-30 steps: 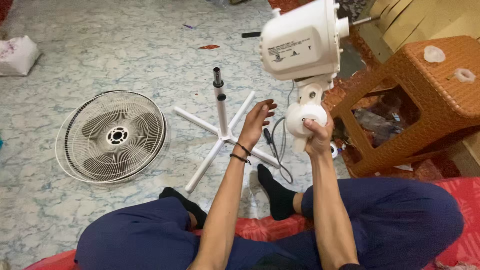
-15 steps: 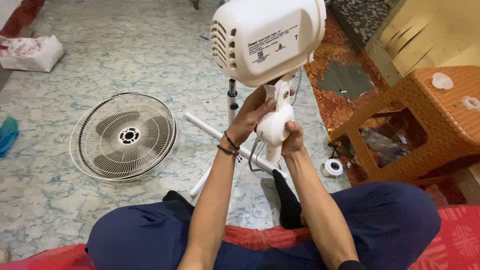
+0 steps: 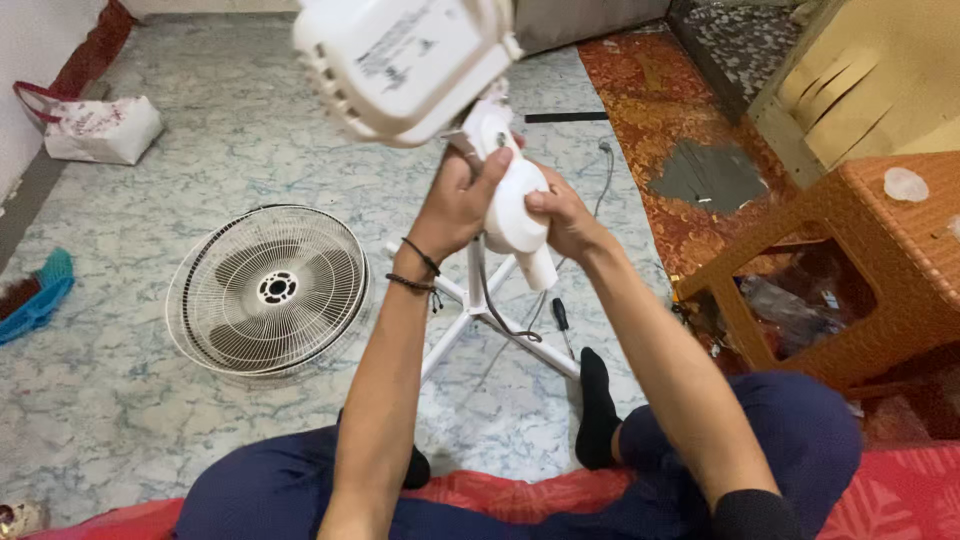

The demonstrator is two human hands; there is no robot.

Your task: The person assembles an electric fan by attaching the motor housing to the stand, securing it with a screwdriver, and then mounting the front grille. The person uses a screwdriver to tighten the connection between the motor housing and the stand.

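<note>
Your left hand is wrapped around the white neck joint of the fan motor housing, thumb up along its upper part. Your right hand is closed on the same joint from 3 o'clock, fingers pressed to its side. Both hands touch the joint, one each side, held up off the floor.

The motor housing sits at 11 o'clock from your hands, tilted, upper edge cut off by the frame. The joint's stub end points down toward 5 o'clock, below your right hand.

The cross-shaped fan base with its upright pole stands on the floor directly under your hands, at 6 o'clock. A screwdriver lies just beside its right leg. The fan grille lies flat at 8 o'clock, well apart. An orange plastic stool stands at 3 o'clock.
</note>
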